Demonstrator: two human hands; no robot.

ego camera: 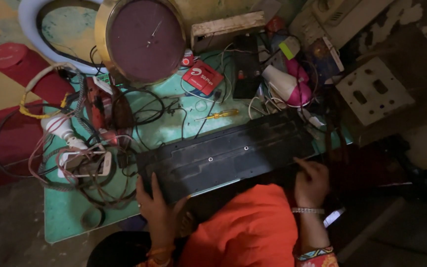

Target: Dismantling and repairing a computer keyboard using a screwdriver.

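A long black flat panel [226, 154], like the back of a keyboard with small screw holes, lies across the green table [65, 212]. My left hand [155, 207] grips its near left corner, fingers laid over the edge. At the panel's near right edge my right hand [311, 182] rests with fingers curled, a bracelet on the wrist. Orange cloth on my lap shows between the arms.
A tangle of wires [82, 163], a white bulb [61, 127], a yellow-handled screwdriver [221, 114], a red card packet [203, 77], a pink-and-white hair dryer [286, 85], a round gold-rimmed clock [144, 39], a red cylinder [23, 66] and a white switch plate [374, 90] crowd the area.
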